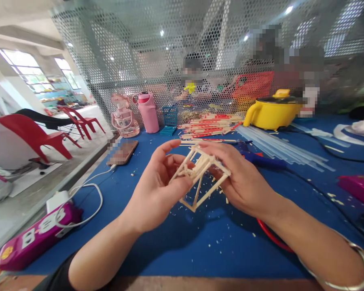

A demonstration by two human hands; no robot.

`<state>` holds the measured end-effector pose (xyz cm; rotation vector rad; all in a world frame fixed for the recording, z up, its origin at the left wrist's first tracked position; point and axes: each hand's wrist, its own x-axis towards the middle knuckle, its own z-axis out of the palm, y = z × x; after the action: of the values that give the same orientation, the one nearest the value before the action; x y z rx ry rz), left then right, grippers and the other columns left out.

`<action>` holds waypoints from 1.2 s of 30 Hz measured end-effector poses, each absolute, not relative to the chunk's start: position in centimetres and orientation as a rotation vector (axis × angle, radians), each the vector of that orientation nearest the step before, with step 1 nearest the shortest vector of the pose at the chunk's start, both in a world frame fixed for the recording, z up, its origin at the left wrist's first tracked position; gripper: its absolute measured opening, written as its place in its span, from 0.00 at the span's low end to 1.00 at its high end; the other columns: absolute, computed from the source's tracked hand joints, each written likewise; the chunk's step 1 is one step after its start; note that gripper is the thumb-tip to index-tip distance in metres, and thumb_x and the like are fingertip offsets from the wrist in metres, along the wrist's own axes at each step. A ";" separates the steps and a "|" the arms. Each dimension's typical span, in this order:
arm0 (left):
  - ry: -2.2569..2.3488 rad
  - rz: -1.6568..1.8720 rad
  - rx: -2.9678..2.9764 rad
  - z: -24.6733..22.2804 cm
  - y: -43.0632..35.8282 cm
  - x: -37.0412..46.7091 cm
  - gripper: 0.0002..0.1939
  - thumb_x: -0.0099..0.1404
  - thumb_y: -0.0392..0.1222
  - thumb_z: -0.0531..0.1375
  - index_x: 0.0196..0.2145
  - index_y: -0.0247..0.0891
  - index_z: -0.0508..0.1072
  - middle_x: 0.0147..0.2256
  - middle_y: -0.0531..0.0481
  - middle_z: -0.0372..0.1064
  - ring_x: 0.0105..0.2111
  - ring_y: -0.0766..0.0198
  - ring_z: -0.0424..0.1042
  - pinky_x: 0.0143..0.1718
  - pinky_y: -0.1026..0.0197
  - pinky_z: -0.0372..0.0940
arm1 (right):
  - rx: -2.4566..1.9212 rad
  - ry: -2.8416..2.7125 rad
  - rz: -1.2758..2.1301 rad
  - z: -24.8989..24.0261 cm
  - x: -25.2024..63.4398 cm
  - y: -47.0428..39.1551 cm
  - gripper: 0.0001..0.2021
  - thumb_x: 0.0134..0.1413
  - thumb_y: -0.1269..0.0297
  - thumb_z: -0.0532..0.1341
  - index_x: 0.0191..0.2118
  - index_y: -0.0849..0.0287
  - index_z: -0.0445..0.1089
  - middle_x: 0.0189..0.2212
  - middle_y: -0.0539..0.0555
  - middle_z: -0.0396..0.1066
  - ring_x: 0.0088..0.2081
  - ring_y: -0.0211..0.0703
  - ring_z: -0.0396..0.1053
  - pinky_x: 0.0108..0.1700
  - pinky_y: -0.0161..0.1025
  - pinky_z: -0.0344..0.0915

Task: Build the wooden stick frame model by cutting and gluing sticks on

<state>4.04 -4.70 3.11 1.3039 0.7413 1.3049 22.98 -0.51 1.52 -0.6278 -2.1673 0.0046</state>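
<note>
Head camera shows a perforated metal screen (pixel 133 52) rising behind a blue desk (pixel 182 252), and over the desk the person's two bare hands are at work. The left hand (pixel 156 190) and right hand (pixel 242 173) grasp a little wooden stick frame (pixel 212 192) from either side, fingers curled around it, tilted and held up over the middle of the desk. Off to the left lies a purple power strip (pixel 42 236); to the right, translucent rods (pixel 279 145) fan out in front of a yellow pot (pixel 273 115) with its lid on. Beyond the hands there's a heap of red-marked sticks (pixel 210 123), then a pink bottle (pixel 148 113) standing upright, a phone (pixel 123 152) plugged into a white cable, and pale crumbs scattered about.
</note>
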 end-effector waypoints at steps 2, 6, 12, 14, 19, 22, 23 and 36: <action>0.725 1.333 1.327 3.4 -4.7 3.9 0.28 0.58 0.28 0.61 0.54 0.40 0.58 0.33 0.54 0.68 0.32 0.71 0.68 0.32 0.69 0.65 | -0.622 -2.160 0.003 1.5 22.9 -0.6 0.18 0.61 0.71 0.54 0.56 0.56 0.58 0.55 0.57 0.65 0.58 0.40 0.61 0.60 0.38 0.59; 0.750 1.364 1.382 3.5 -4.8 4.2 0.28 0.58 0.28 0.60 0.54 0.40 0.57 0.32 0.55 0.67 0.30 0.71 0.67 0.31 0.70 0.65 | -0.617 -2.150 -0.006 1.4 22.9 -0.6 0.17 0.61 0.71 0.55 0.55 0.56 0.58 0.55 0.57 0.65 0.58 0.40 0.61 0.59 0.37 0.58; 0.817 1.388 1.441 3.1 -5.0 4.6 0.30 0.58 0.29 0.61 0.55 0.44 0.56 0.33 0.55 0.66 0.31 0.71 0.66 0.32 0.70 0.65 | -0.621 -2.161 -0.010 1.3 22.8 -0.7 0.17 0.61 0.71 0.55 0.56 0.58 0.58 0.55 0.58 0.64 0.58 0.41 0.61 0.60 0.39 0.58; 0.823 1.388 1.448 3.0 -5.0 4.6 0.30 0.58 0.28 0.60 0.55 0.44 0.56 0.33 0.55 0.66 0.32 0.71 0.66 0.33 0.70 0.65 | -0.620 -2.169 -0.008 1.3 22.8 -0.7 0.18 0.61 0.71 0.55 0.56 0.59 0.58 0.56 0.59 0.64 0.58 0.42 0.60 0.60 0.40 0.58; 0.845 1.400 1.486 2.9 -5.0 4.5 0.29 0.59 0.28 0.59 0.55 0.44 0.57 0.32 0.55 0.66 0.32 0.71 0.67 0.33 0.70 0.64 | -0.630 -2.166 -0.009 1.2 22.8 -0.7 0.18 0.61 0.70 0.55 0.56 0.59 0.58 0.56 0.60 0.63 0.59 0.43 0.60 0.61 0.42 0.58; 0.840 1.412 1.490 2.9 -5.0 4.5 0.28 0.60 0.28 0.60 0.55 0.45 0.57 0.32 0.55 0.67 0.32 0.71 0.68 0.32 0.70 0.65 | -0.625 -2.156 -0.011 1.2 22.9 -0.8 0.18 0.62 0.70 0.55 0.56 0.58 0.58 0.56 0.59 0.63 0.59 0.42 0.60 0.60 0.40 0.58; 0.830 1.417 1.484 2.8 -5.0 4.5 0.28 0.60 0.29 0.60 0.55 0.45 0.57 0.32 0.55 0.67 0.32 0.71 0.68 0.32 0.70 0.65 | -0.625 -2.151 -0.012 1.2 22.9 -0.8 0.18 0.62 0.70 0.55 0.56 0.58 0.58 0.56 0.58 0.64 0.58 0.41 0.60 0.60 0.39 0.58; 0.726 1.436 1.170 2.5 -4.9 4.9 0.21 0.58 0.30 0.64 0.48 0.42 0.67 0.31 0.56 0.73 0.31 0.73 0.71 0.35 0.71 0.66 | -0.664 -2.125 -0.005 1.1 22.7 -0.8 0.18 0.61 0.70 0.54 0.56 0.55 0.57 0.55 0.58 0.64 0.57 0.43 0.62 0.59 0.42 0.60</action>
<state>4.94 -4.88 2.52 1.1703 0.7261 1.4362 22.65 -0.84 1.14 -0.6644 -2.1251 -0.0047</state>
